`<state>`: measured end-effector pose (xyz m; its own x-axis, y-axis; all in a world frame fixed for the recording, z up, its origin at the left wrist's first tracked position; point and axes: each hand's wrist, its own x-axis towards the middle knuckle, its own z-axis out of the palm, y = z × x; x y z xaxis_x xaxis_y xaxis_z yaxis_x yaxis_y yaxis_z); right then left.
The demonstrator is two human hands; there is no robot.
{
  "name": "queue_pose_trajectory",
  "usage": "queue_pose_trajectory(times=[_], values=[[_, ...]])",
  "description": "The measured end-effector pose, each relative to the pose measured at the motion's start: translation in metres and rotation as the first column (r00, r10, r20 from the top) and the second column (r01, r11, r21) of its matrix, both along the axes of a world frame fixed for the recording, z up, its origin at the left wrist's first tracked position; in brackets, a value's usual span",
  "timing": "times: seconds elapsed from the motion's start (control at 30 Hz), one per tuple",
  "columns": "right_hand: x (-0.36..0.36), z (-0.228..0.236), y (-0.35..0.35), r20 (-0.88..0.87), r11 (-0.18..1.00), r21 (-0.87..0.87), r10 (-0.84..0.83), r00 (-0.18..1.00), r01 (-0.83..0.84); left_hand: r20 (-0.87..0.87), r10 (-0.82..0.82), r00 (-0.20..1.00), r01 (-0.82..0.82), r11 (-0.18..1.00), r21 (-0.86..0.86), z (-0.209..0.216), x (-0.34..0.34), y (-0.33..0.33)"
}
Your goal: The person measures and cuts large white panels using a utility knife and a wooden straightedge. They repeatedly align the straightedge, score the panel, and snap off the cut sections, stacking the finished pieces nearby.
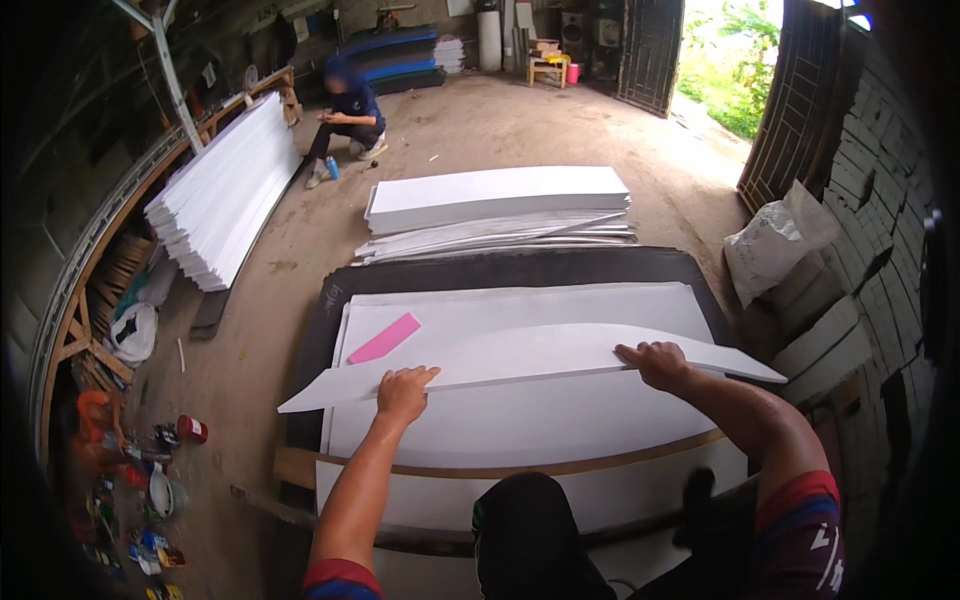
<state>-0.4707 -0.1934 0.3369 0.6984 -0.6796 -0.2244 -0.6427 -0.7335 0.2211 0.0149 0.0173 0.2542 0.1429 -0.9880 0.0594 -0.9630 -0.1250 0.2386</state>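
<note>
A long white foam-like board with tapered ends spans the view from left to right, bowed along its far edge. My left hand is closed on its near edge, left of the middle, fingers over the top. Farther right, my right hand grips the board, its fingers pointing left across the surface. Beneath it are flat white sheets on a larger black sheet. Whether the board rests on them or is raised I cannot tell. A pink pointed strip lies just beyond the board, near my left hand.
Beyond the black sheet lies a stack of white boards. More white sheets lean at the left, near a crouching person. A white sack stands by the right wall. A wooden strip runs before my knees; clutter lies lower left.
</note>
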Motion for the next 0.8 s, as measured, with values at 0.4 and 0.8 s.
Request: queue_pose_trajectory(times=[0.4,0.8], values=[[0.000,-0.056,-0.134,0.207,0.937,-0.334,0.177,0.962,-0.101,0.174,0.050,0.983,-0.046,0.999,-0.030,-0.009,-0.006,-0.114],[0.033,-0.210,-0.304,0.291,0.993,-0.073,0.110,0.950,-0.093,0.195,0.130,0.972,-0.184,0.940,0.288,-0.107,-0.004,-0.261]])
